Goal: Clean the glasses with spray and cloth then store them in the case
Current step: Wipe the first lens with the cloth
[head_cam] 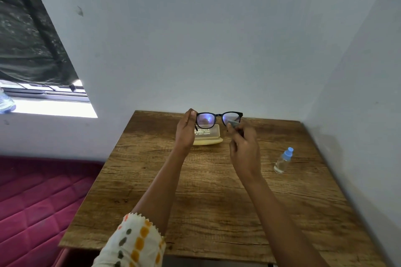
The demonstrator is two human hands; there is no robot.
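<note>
Down at the near edge, a white sleeve with orange and grey dots [134,243] covers the top of the left arm. Both arms reach out over a brown wooden table [206,212]. Beside the table, on the left, lies a dark pink quilted mattress [32,201]. Further along, near the right side of the table, a clear spray bottle with a blue cap [283,160] stands by itself, well apart from the hands. The right hand [244,147] is curled around a small grey cloth [233,123] and holds it against the right lens. The left hand [185,131] pinches the left end of the black-framed glasses [219,116] with thumb and fingers. The glasses are up in the air, above the far end of the table. Just under them, a pale yellow glasses case [208,136] lies open on the wood. Behind it all is a white wall [217,39], with a window [43,97] far off on the left.
</note>
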